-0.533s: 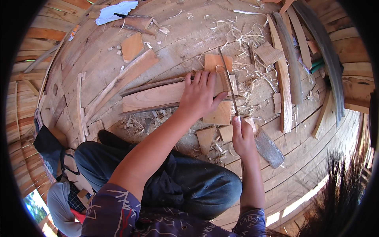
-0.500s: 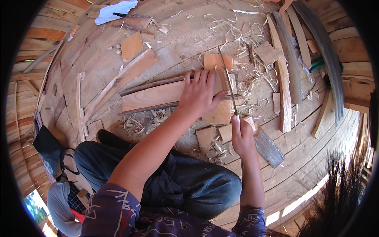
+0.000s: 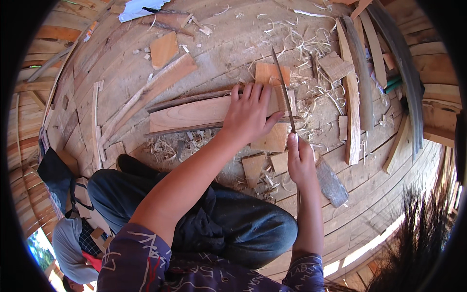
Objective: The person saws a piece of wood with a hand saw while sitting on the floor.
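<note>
A pale wooden plank (image 3: 189, 113) lies crosswise before me, with darker rough strips along its long sides. My left hand (image 3: 249, 108) presses on it near its right end, fingers curled over the far side and thumb toward the near side. In my closed right hand (image 3: 301, 158) is a long, narrow, dark blade (image 3: 283, 82), seen nearly edge-on, so its exact kind is unclear. It points away from me across the plank's right end, close beside my left hand. Flat wood pieces (image 3: 272, 73) show beneath that end. My right fingers hide the handle.
Curled shavings (image 3: 316, 44) litter the floorboards. Long boards (image 3: 351, 112) lie at the right, with a grey wood offcut (image 3: 332, 182) nearer me. A slanting board (image 3: 151, 100) and a small block (image 3: 164, 50) lie to the left. Another person (image 3: 73, 248) is at the lower left.
My right hand and the blade have slid slightly away from me along the plank's end. My left hand keeps its place on the plank. The whole view has shifted a little.
</note>
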Motion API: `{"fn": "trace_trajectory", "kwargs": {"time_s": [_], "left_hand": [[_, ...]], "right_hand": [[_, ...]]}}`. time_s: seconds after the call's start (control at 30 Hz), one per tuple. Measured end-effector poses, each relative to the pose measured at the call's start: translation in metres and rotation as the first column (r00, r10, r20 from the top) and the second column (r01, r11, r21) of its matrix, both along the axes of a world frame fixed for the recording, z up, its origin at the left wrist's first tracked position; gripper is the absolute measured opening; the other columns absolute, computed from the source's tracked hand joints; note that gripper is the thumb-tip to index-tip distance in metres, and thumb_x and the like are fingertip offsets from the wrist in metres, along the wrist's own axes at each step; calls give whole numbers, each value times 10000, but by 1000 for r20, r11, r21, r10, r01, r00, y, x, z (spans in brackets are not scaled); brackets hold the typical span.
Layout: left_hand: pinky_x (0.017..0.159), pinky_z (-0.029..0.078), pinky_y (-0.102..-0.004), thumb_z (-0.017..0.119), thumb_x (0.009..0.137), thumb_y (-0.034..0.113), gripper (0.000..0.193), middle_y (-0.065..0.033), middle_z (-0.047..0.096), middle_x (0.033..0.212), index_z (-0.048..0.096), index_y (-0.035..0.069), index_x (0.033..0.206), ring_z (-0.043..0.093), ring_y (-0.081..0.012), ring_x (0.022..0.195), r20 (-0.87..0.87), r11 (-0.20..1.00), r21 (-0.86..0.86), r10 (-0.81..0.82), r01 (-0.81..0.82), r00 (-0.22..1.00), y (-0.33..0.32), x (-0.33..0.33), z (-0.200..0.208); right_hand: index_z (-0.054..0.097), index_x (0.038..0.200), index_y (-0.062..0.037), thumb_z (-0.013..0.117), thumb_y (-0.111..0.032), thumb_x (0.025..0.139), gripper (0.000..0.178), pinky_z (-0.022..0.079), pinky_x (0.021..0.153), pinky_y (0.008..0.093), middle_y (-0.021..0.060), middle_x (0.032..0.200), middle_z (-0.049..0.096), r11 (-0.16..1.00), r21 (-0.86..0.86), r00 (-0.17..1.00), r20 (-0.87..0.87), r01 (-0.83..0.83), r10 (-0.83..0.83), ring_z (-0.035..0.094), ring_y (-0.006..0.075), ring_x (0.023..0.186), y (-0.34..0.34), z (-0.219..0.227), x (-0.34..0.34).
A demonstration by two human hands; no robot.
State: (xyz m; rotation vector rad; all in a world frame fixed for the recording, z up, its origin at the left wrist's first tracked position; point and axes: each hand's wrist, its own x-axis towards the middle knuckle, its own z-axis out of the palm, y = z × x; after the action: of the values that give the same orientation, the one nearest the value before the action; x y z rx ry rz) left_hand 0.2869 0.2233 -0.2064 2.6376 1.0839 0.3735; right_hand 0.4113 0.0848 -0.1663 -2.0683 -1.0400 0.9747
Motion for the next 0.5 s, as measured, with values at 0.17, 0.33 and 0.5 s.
{"fn": "trace_trajectory", "kwargs": {"time_s": [0.17, 0.33, 0.5], "left_hand": [[988, 310, -476, 565, 896, 500, 659, -171, 548, 1175, 457, -22, 1284, 501, -303, 1134, -13, 998, -57, 11, -12, 1000, 4, -2, -1], [984, 316, -476, 558, 902, 507, 661, -171, 550, 1160, 463, -23, 1287, 505, -301, 1119, 5, 998, 64, 10, -11, 1000, 0, -3, -4], [985, 317, -479, 550, 908, 508, 660, -167, 553, 1154, 470, -27, 1286, 506, -306, 1122, -6, 999, 28, 20, -20, 1000, 3, -2, -5]], "right_hand": [[532, 843, 64, 427, -335, 1032, 453, 393, 584, 449, 249, 641, 500, 998, -70, 1000, 1, 0, 0, 452, 380, 578, -12, 9, -6], [517, 829, 56, 420, -331, 1035, 449, 369, 567, 430, 194, 611, 454, 985, -171, 996, -86, -3, -12, 416, 288, 572, -62, 15, 0], [506, 806, 53, 417, -338, 1039, 464, 365, 569, 418, 178, 610, 444, 995, -103, 1000, -30, -3, 0, 397, 253, 580, -16, 4, 0]]}}
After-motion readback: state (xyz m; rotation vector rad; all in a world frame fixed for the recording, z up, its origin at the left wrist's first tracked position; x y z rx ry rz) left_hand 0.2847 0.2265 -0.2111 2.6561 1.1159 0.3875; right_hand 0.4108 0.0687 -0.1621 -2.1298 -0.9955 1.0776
